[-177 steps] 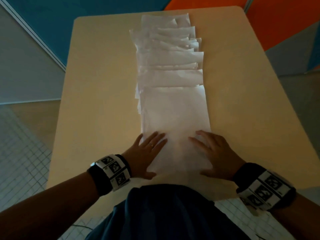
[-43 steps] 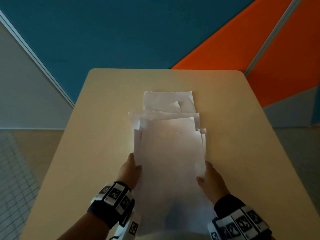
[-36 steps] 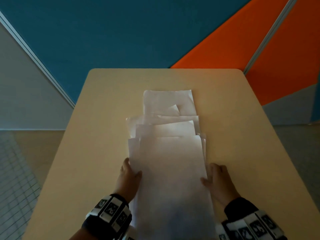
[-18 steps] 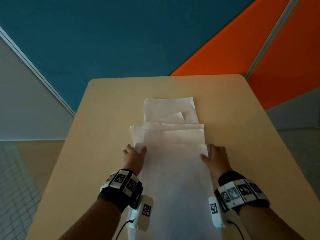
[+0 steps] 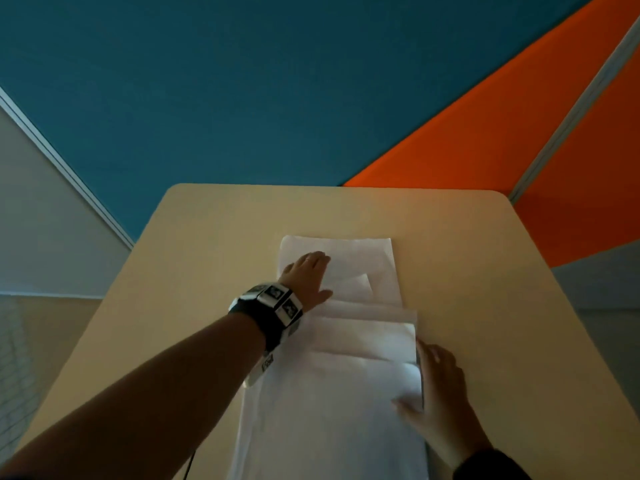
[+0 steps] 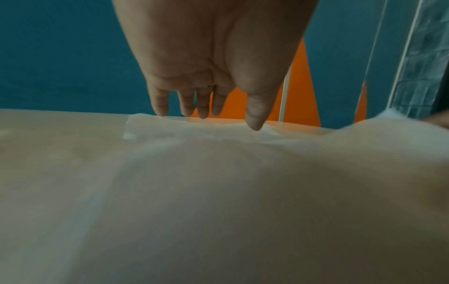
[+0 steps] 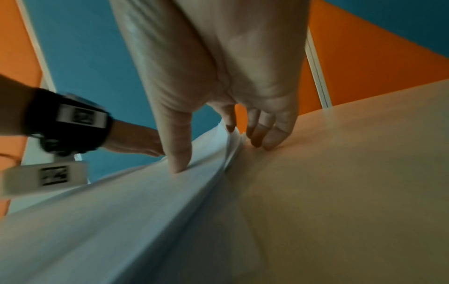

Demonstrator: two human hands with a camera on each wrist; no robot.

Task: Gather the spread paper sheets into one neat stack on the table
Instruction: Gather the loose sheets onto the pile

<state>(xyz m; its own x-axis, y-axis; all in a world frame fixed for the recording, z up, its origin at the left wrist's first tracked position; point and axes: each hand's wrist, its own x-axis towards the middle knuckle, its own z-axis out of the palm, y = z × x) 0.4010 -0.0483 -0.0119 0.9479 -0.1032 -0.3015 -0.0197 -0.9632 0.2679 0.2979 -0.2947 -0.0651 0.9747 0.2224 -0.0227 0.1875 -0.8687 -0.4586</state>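
White paper sheets (image 5: pixel 349 344) lie overlapped in a column down the middle of the beige table (image 5: pixel 485 306). The nearer ones are drawn into a loose pile (image 7: pixel 136 201), while the farthest sheet (image 5: pixel 360 254) still sticks out beyond it. My left hand (image 5: pixel 306 273) reaches forward and rests flat on that far sheet (image 6: pixel 150 124); in the left wrist view the left hand (image 6: pixel 203 109) has straight fingers whose tips touch the paper. My right hand (image 5: pixel 438 386) is at the pile's right edge. The right hand (image 7: pixel 218 149) has its thumb pressing on top and its fingers against the raised side edges, on the table.
Bare tabletop (image 5: pixel 207 271) runs on both sides of the paper column and beyond the far sheet. A teal and orange wall (image 5: pixel 277 98) stands right behind the table's far edge. Tiled floor (image 5: pixel 20 358) shows to the left.
My left hand has left the pile's left edge and stretched forward onto the farthest sheet. The right hand stays at the pile's right edge. The camera view has tilted up a little.
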